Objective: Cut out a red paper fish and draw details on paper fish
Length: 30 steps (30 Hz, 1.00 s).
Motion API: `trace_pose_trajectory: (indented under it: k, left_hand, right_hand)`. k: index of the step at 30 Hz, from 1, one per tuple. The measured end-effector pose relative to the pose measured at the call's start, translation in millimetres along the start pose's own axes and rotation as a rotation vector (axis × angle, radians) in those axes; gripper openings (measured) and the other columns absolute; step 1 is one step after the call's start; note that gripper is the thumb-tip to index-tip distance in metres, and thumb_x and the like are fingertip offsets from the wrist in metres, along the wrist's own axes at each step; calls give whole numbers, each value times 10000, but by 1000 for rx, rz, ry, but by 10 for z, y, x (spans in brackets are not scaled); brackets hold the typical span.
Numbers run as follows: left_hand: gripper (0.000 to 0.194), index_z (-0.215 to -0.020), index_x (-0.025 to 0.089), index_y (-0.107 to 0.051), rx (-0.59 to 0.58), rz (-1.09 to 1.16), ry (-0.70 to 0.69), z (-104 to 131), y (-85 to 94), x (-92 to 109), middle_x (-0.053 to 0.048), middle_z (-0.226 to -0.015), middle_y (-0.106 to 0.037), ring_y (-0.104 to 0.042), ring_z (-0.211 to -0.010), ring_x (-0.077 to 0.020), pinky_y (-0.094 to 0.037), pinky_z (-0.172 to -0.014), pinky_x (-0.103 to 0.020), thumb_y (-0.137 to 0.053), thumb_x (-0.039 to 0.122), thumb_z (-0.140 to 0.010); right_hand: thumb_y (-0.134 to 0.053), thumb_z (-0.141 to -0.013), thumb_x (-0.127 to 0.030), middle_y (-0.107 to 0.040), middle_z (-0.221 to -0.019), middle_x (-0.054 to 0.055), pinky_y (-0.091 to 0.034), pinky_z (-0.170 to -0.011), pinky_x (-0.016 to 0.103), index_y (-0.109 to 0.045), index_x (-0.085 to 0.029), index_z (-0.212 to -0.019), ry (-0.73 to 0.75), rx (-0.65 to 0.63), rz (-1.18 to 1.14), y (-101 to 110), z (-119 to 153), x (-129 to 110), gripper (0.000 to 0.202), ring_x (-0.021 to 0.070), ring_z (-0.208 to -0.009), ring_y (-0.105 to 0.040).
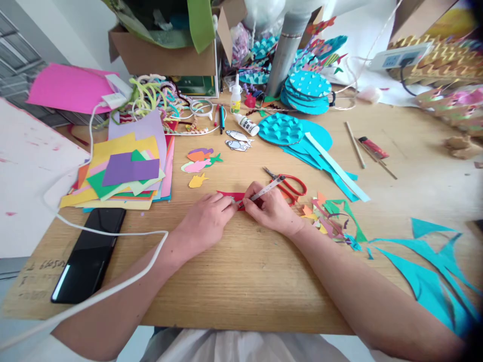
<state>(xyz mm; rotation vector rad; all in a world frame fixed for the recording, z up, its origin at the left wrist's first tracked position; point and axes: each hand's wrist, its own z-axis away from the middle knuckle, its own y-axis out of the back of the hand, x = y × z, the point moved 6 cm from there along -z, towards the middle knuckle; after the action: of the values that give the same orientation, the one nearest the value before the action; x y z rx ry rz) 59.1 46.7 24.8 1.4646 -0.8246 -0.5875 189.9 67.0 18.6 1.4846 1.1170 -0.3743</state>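
My right hand [266,206] is closed around a white pen [268,188], its tip down at a piece of red paper [231,194]. On the paper's left side rests my left hand [211,216], fingers together, pressing it to the table; a small pale piece shows at its fingertips. The hands cover much of the red paper. Red-handled scissors [292,187] lie just beyond my right hand. Colored paper fish, among them a yellow fish [197,181], lie beyond my left hand, near white fish cutouts [238,145].
Stacked colored paper [132,169] and a black phone [89,255] are at left, with a white cable [147,233] crossing my left forearm. Paper scraps [328,218] and blue offcuts [426,261] lie right. Glue bottles [247,124] and blue discs [281,129] stand or lie behind.
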Motion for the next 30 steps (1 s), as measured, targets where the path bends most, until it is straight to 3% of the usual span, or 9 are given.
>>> trace_pose_trajectory:
  k: [30]
  left_hand:
    - [281,-1081,114,-624,11,-54,-32,6,-4,18,-88,-983,-613,-531,-934,-238,-490,-849,-394,-422,80,-888]
  right_hand:
    - [-517,-786,-147,-482,-536,-36,-308,-444,210,-489,-181,-728,26,33,-31,18,8,1,73,89,-461,-411]
